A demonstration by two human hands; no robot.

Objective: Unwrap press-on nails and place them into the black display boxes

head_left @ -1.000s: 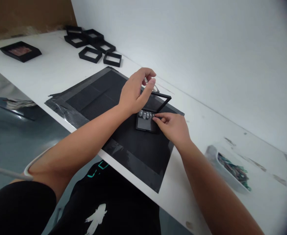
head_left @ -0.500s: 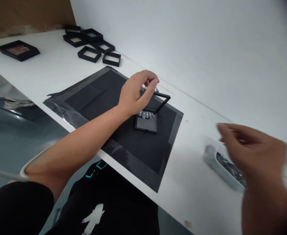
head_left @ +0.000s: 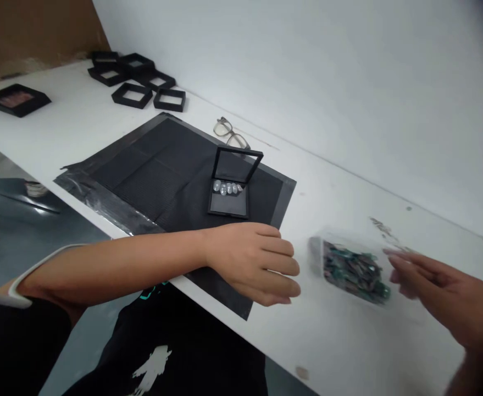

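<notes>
My left hand [head_left: 257,264] is over the front right part of the black mat [head_left: 150,159], back of the hand up, fingers loosely curled, with nothing visible in it. Behind it an open black case [head_left: 228,204] with a raised framed lid stands on the mat, and several clear oval pieces [head_left: 229,188] lie along its hinge side. My right hand [head_left: 439,286] is at the right, beside a clear plastic box [head_left: 354,273] of dark green and brown pieces. Its thumb and fingers are close together, and what they hold, if anything, is too small to name.
Eyeglasses [head_left: 231,133] lie behind the mat near the wall. Several black frames [head_left: 132,95] are grouped at the back left, and another with a reddish content [head_left: 16,100] lies farther left. Dark marks [head_left: 381,226] show on the white table [head_left: 319,341].
My left hand has left the case lid and moved toward the front right. My right hand has moved slightly lower, uncovering more of the plastic box. The eyeglasses now show fully.
</notes>
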